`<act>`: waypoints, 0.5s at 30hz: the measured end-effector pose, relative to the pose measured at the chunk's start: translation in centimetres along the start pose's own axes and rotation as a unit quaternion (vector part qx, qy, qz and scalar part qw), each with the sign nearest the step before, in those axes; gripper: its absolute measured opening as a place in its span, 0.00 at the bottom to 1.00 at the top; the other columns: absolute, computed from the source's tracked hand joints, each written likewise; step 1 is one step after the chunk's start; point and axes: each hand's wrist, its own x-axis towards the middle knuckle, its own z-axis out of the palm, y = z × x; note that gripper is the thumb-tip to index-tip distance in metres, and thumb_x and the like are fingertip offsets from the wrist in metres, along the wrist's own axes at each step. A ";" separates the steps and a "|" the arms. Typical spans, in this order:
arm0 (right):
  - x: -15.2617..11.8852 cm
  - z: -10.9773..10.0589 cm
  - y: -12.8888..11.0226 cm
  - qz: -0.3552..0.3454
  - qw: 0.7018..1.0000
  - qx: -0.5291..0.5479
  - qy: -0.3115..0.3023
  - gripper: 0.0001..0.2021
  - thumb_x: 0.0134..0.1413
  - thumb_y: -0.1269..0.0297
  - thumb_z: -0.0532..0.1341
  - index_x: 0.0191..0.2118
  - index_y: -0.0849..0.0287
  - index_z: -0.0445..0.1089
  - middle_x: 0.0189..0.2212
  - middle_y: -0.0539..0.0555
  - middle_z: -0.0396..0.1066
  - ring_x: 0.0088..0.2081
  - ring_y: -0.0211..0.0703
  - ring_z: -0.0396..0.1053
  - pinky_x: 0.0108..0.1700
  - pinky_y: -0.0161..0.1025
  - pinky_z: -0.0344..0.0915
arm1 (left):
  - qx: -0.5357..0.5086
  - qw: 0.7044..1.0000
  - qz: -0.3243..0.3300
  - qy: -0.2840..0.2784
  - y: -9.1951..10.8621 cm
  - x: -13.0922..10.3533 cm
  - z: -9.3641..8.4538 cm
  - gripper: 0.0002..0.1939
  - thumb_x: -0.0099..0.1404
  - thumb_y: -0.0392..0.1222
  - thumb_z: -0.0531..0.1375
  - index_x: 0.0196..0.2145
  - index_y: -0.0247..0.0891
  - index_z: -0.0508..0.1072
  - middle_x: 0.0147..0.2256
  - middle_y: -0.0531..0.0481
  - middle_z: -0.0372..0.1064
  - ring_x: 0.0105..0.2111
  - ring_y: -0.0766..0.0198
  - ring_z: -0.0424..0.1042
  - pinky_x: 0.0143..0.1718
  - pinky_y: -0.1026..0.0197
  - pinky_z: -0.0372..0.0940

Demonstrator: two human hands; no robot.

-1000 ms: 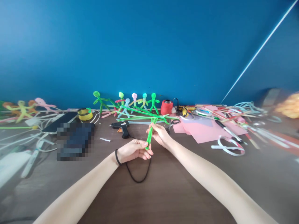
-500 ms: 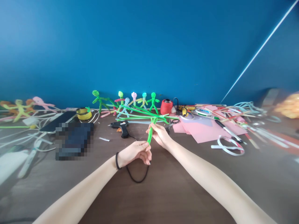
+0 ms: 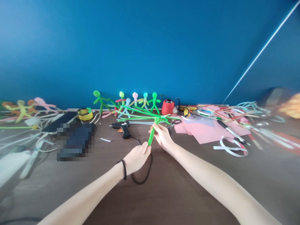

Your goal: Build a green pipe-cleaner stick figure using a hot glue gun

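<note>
A short bundle of bright green pipe cleaners (image 3: 152, 136) slants between my two hands above the table. My left hand (image 3: 137, 156) is closed round its lower end, knuckles facing up. Higher up, my right hand (image 3: 161, 135) pinches the upper part between thumb and fingers. Just beyond lies a pile of loose green pipe cleaners (image 3: 133, 114), which the bundle's top overlaps in view; whether they touch I cannot tell. A black hot glue gun (image 3: 124, 128) rests to the left of the pile, its cord passing beneath my left hand.
Pipe-cleaner figures (image 3: 154, 101) stand along the blue wall. On the left are a phone (image 3: 61, 122), a blurred-out dark object (image 3: 76, 142) and white cables. To the right lie pink paper sheets (image 3: 199, 131), a black marker (image 3: 228, 131) and a white tape loop (image 3: 234, 147). A red roll (image 3: 167, 107) sits behind.
My left hand has turned over and closed further round the bundle's lower end, its back now facing up. My right hand keeps its pinch almost in place.
</note>
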 end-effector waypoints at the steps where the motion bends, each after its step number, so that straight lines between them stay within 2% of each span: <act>1: 0.0 0.0 0.0 0.001 1.000 -0.002 -0.001 0.16 0.29 0.53 0.69 0.18 0.62 0.69 0.17 0.46 0.64 0.20 0.33 0.64 0.28 0.35 0.63 | 0.058 0.998 0.000 -0.011 0.0 -0.1 0.0 0.11 0.64 0.33 0.42 0.29 0.35 0.62 0.31 0.43 0.67 0.30 0.61 0.69 0.33 0.59 0.61; 4: -0.1 0.0 0.0 0.003 1.000 -0.005 -0.003 0.16 0.29 0.54 0.69 0.18 0.62 0.69 0.17 0.47 0.64 0.20 0.33 0.64 0.29 0.36 0.63 | 0.143 0.989 -0.015 -0.018 0.1 -0.1 0.0 0.14 0.65 0.32 0.41 0.38 0.33 0.64 0.37 0.38 0.68 0.33 0.55 0.71 0.34 0.56 0.62; 6: 0.0 -0.1 0.0 0.004 1.000 -0.004 0.000 0.16 0.28 0.53 0.70 0.18 0.61 0.69 0.18 0.47 0.64 0.20 0.33 0.64 0.28 0.36 0.63 | 0.152 0.987 -0.045 -0.012 0.2 0.0 -0.1 0.16 0.66 0.35 0.39 0.40 0.33 0.64 0.36 0.38 0.69 0.34 0.53 0.72 0.33 0.54 0.63; 10: 0.1 -0.1 0.0 0.006 1.000 -0.001 0.010 0.17 0.27 0.53 0.70 0.18 0.61 0.68 0.18 0.46 0.64 0.20 0.33 0.64 0.28 0.35 0.63 | 0.136 0.982 -0.131 0.016 0.4 -0.1 -0.5 0.18 0.67 0.41 0.37 0.40 0.34 0.64 0.29 0.42 0.72 0.31 0.50 0.74 0.32 0.51 0.64; 15: 0.0 0.0 0.0 0.008 1.000 -0.008 0.009 0.16 0.27 0.54 0.70 0.18 0.61 0.69 0.17 0.46 0.64 0.20 0.32 0.64 0.28 0.35 0.64 | 0.155 0.980 -0.125 0.017 0.9 -0.5 -0.6 0.20 0.67 0.43 0.37 0.37 0.36 0.66 0.29 0.42 0.73 0.31 0.49 0.74 0.32 0.51 0.64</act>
